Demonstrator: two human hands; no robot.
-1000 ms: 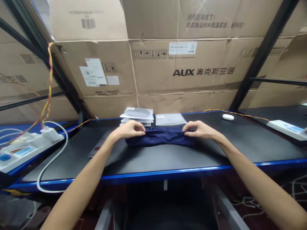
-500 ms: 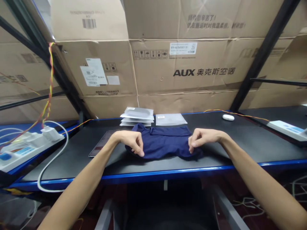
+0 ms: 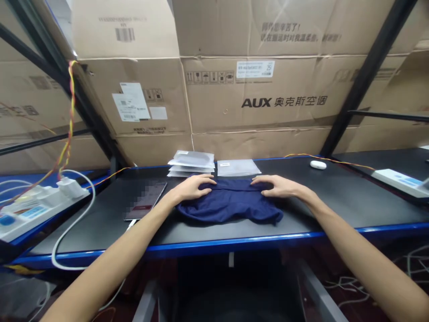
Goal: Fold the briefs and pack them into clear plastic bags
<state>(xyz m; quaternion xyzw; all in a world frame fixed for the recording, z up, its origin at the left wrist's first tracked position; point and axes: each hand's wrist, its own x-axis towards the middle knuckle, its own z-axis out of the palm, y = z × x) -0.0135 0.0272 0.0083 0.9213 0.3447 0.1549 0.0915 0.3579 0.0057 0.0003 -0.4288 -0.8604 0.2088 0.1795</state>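
Note:
A dark navy cloth item (image 3: 231,206), perhaps a garment, lies bunched near the front edge of the black tabletop, with a folded band along its far side. My left hand (image 3: 196,187) rests on its far left part, fingers stretched and thumb apart. On the far right part lies my right hand (image 3: 278,185), its fingers likewise extended with a gap to the thumb. Both hands touch the cloth, and neither is closed round it. Its exact kind cannot be made out.
Behind the cloth are a stack of translucent plastic bags (image 3: 191,164) and another bag pile (image 3: 238,167). A phone (image 3: 147,201) with a white cable lies left. Power strips (image 3: 36,208) and a white case (image 3: 318,165) sit on the table; cardboard (image 3: 214,103) stands behind.
Both hands have moved from the near side of the cloth to its far side, and their curled fingers have straightened and spread. More of the phone shows now.

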